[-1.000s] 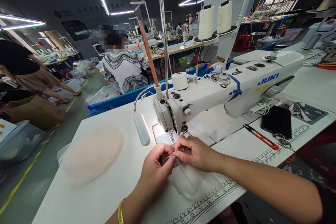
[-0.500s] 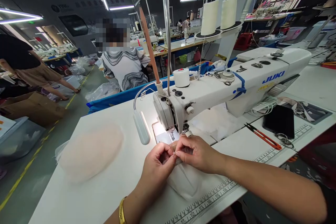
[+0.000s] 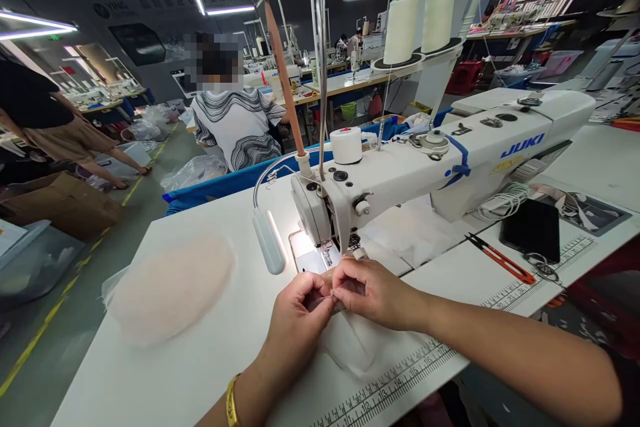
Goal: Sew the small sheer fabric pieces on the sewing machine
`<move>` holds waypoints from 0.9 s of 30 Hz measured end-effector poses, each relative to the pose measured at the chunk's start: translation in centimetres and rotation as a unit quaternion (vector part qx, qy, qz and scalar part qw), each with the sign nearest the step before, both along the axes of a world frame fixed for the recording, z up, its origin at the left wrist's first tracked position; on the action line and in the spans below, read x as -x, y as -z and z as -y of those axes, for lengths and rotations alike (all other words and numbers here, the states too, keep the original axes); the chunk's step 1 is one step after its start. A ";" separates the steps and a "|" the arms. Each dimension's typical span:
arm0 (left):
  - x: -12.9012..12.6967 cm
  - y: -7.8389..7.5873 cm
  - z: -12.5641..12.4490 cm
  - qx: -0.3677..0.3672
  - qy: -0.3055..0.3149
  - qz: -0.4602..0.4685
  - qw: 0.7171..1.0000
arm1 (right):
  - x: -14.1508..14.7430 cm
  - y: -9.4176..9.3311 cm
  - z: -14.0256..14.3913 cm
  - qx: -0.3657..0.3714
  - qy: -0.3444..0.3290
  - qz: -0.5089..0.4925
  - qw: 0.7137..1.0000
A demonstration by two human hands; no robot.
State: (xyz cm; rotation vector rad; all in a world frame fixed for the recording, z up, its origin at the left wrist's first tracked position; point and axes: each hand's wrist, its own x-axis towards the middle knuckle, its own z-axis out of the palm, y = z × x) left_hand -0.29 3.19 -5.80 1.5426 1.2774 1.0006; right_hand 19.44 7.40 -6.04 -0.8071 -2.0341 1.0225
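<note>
Head cam view, just the one angle here. Both hands are pinched shut on a small piece of sheer white fabric (image 3: 350, 347) right in front of the presser foot (image 3: 327, 257) of a white Juki sewing machine (image 3: 425, 167). The left hand (image 3: 300, 320) has thumb and fingertips closed on the fabric's top edge, and there's a gold bangle (image 3: 230, 403) on that wrist. The right hand (image 3: 373, 290) is pinching the same edge, fingertips touching the left's, so the grip point sits just short of the needle plate (image 3: 305, 257). The rest of the fabric trails down toward the printed ruler (image 3: 400, 383) along the desk (image 3: 200, 373) edge.

Off to the left on the desk there's a pale pink fluffy pile (image 3: 170, 287), well apart from the hands. To the right: red thread snips (image 3: 500, 260), a black phone (image 3: 531, 230) and some keys (image 3: 541, 267). Two big thread cones (image 3: 420, 20) stand on the rack behind the machine. Further back, a person in a wavy striped top (image 3: 235, 127) sits at another station.
</note>
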 end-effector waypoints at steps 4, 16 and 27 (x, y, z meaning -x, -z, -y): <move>-0.2 0.0 0.0 0.001 -0.003 0.000 1.000 | 0.1 -0.1 0.1 -0.007 0.007 0.009 1.000; -0.2 -0.1 -0.2 0.020 0.000 -0.009 1.000 | 0.1 -0.1 0.3 0.003 0.017 0.015 1.000; -0.6 -0.6 -0.2 0.041 0.000 0.019 0.999 | 0.2 0.1 0.3 -0.001 0.025 0.017 1.000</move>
